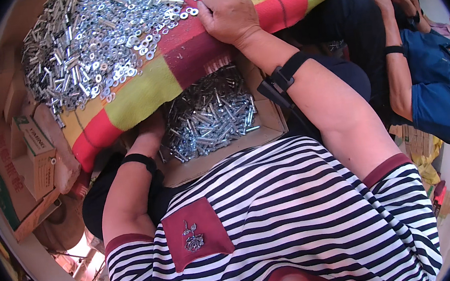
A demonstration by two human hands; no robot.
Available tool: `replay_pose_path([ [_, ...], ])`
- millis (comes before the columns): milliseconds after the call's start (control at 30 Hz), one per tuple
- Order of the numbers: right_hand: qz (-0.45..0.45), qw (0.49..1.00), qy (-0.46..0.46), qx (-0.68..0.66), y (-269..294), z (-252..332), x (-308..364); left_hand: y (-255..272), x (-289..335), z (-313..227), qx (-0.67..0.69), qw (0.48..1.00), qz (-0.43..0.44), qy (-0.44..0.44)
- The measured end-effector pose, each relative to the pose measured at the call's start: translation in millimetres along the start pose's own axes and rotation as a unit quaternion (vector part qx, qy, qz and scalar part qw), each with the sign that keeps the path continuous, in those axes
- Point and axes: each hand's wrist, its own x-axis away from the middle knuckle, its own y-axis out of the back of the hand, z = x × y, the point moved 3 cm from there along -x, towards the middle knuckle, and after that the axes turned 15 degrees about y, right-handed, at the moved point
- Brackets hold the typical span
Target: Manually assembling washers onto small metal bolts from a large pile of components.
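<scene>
Our right hand [229, 16] curls over the cloth [144, 102], just beside the washers [184, 15]; we cannot tell whether it grips any. Our left hand [152, 127] is mostly hidden under the cloth's near edge, left of the bolts [209, 123] in the box [269, 113], its grip unseen. If our right hand tugged the cloth nearer, washers could slide off and mix among the bolts
</scene>
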Motion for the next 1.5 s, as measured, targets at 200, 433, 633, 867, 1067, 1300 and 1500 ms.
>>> replay_pose_path([
  [200,-0.028,0.999,0.019,-0.006,-3,-5,3,-4,-10,10,-0.019,0.999,0.038,0.003],
  [433,-0.042,0.999,0.026,-0.002,-5,-2,3,-10,-9,16,-0.038,0.997,0.066,0.007],
  [633,-0.02,1.0,0.0,0.021,-1,-6,8,-17,-13,17,-0.066,0.994,0.085,0.014],
  [867,-0.051,0.998,0.025,-0.034,9,7,-3,-32,-65,37,-0.105,0.987,0.118,0.035],
  [1067,-0.081,0.995,0.016,-0.048,15,2,-1,-14,-4,43,-0.134,0.981,0.135,0.033],
  [1300,-0.068,0.996,0.024,-0.052,12,2,1,-19,-1,49,-0.159,0.974,0.15,0.053],
  [1500,-0.064,0.998,0.011,0.006,1,-4,6,-28,-5,44,-0.178,0.968,0.163,0.066],
])
